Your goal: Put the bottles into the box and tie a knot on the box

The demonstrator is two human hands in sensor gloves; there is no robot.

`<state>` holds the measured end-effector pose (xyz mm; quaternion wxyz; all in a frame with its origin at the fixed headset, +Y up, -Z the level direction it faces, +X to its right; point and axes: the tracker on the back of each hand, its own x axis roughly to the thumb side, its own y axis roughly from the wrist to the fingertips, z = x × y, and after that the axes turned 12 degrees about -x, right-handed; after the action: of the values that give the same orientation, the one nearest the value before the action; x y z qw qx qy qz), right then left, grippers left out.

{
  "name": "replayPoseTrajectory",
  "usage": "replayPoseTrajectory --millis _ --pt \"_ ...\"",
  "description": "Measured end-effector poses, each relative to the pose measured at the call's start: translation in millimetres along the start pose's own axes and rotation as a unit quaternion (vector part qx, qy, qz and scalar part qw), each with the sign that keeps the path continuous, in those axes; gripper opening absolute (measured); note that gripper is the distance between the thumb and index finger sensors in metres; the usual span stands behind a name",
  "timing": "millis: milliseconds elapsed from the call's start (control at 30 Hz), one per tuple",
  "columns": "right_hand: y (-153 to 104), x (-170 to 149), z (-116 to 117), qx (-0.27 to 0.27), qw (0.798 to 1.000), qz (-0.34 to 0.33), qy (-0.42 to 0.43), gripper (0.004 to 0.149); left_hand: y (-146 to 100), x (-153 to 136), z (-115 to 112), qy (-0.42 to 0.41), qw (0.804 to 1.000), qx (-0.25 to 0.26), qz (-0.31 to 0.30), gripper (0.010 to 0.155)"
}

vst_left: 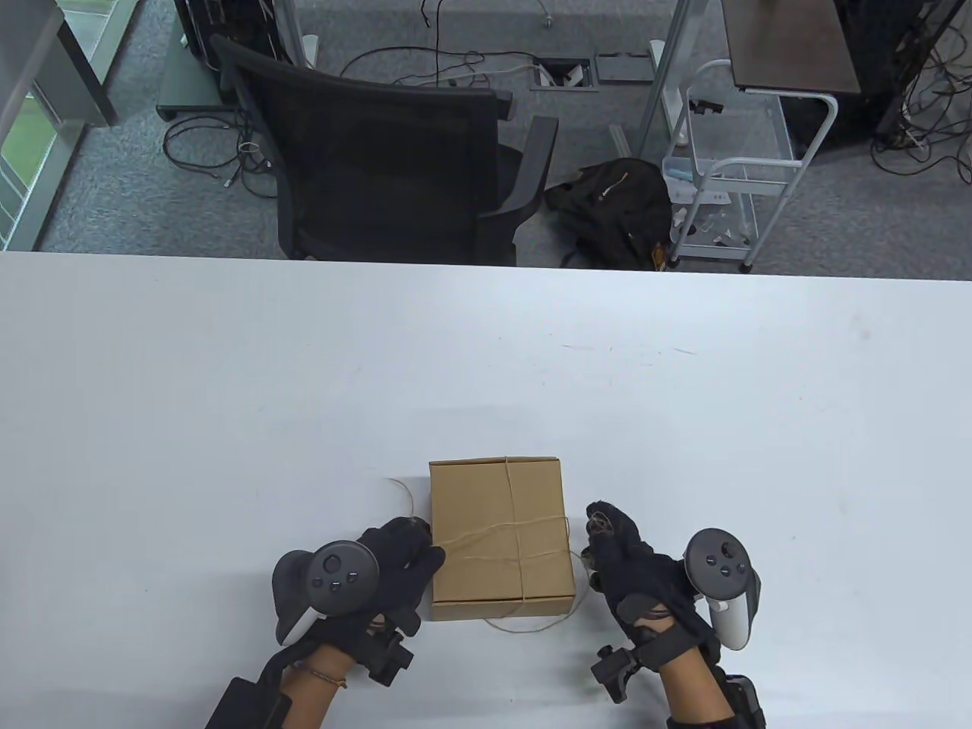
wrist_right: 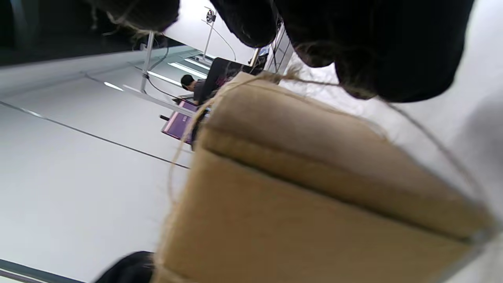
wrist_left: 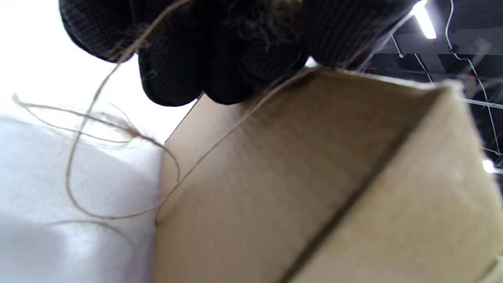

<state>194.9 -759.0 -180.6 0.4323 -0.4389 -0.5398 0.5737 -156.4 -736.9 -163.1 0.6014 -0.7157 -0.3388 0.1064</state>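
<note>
1. Table view: we see a closed, flat-topped brown cardboard box [vst_left: 501, 535] lying on the white table [vst_left: 228, 395] near its front edge, at about 6 o'clock in the view. Thin tan jute twine [vst_left: 516, 535] runs once lengthwise over the lid and in several strands crosswise, meeting near the middle; a loose loop trails off the box's front edge onto the table, and a short end curls away at the box's 9 o'clock side.

2. Same view: our black-gloved left hand [vst_left: 395, 566], grey tracker on its back, sits against the box's 9 o'clock edge with its fingers curled at the crosswise strands. Our black-gloved right hand [vst_left: 630, 558] stands just beside the 3 o'clock edge, fingertips bunched together where the twine leaves the box.

3. Beyond the table's far edge, at 12 o'clock, stands a black mesh office chair [vst_left: 395, 167]; a white wire trolley [vst_left: 729, 175] is at about 1 o'clock.

4. Left wrist view: the left hand's fingers [wrist_left: 220, 51] are pressed together at the box's top corner, a twine strand leading taut into them down the cardboard wall. A frayed loose end loops over the table beside the box.

5. Right wrist view: the picture is blurred. The right hand's fingertips [wrist_right: 373, 59] close on a twine strand that stretches from the box's upper edge; whether the pinch is firm we cannot tell.
</note>
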Motion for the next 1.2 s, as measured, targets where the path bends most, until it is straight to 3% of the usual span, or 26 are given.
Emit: replayPoseTrajectory --millis 33,100,167,400,500,567,667,733,800,833,900,1067,1133,1200 --pt "0.3 1.3 1.1 0.014 1.000 0.007 0.019 0.086 -0.5 1.3 0.1 0.006 1.000 0.000 0.000 0.047" --pt "2.9 3.9 4.0 0.068 0.998 0.007 0.006 0.094 -0.8 2.0 -0.1 0.008 1.000 -0.001 -0.002 0.047" --pt "4.2 5.0 6.7 0.114 0.992 0.013 -0.046 0.086 -0.6 1.8 -0.7 0.005 1.000 -0.002 0.001 0.047" --pt "6.0 12.0 0.2 0.076 0.993 0.007 -0.091 0.071 0.5 1.7 1.4 -0.007 1.000 -0.012 -0.002 0.047" --pt "6.8 17.9 -2.1 0.087 0.990 0.007 -0.110 0.068 1.2 2.8 1.8 0.001 1.000 -0.010 0.002 0.046" --pt "4.8 27.5 -4.6 0.054 0.982 -0.033 -0.180 0.060 1.7 2.8 1.5 0.008 1.000 -0.012 0.009 0.046" --pt "-3.1 47.8 -3.2 0.000 0.947 -0.111 -0.301 0.048 2.5 2.6 0.5 -0.004 1.000 -0.018 0.008 0.046" --pt "-9.0 62.2 0.5 -0.024 0.906 -0.178 -0.383 0.040 4.1 3.5 -0.5 0.000 1.000 -0.023 0.009 0.046" --pt "-14.4 67.0 0.0 -0.106 0.889 -0.218 -0.389 0.036 5.1 5.4 -0.8 0.005 1.000 -0.022 0.006 0.046" --pt "-14.3 66.7 0.8 -0.108 0.894 -0.228 -0.371 0.036 5.0 6.5 -0.9 0.010 1.000 -0.025 0.008 0.046" --pt "-13.0 59.6 -1.8 -0.105 0.928 -0.181 -0.309 0.039 4.9 6.7 -0.7 0.012 1.000 -0.024 0.007 0.046" --pt "-3.4 42.1 -31.9 -0.171 0.955 -0.135 -0.202 0.039 4.8 6.1 0.0 0.020 1.000 -0.021 0.009 0.046" --pt "-2.3 39.8 -45.6 -0.237 0.927 -0.137 -0.255 0.038 5.0 4.8 -0.3 0.013 1.000 -0.022 0.008 0.046" --pt "0.6 36.4 -51.0 -0.246 0.908 -0.115 -0.319 0.042 4.8 3.6 -0.3 0.009 1.000 -0.022 0.007 0.046"
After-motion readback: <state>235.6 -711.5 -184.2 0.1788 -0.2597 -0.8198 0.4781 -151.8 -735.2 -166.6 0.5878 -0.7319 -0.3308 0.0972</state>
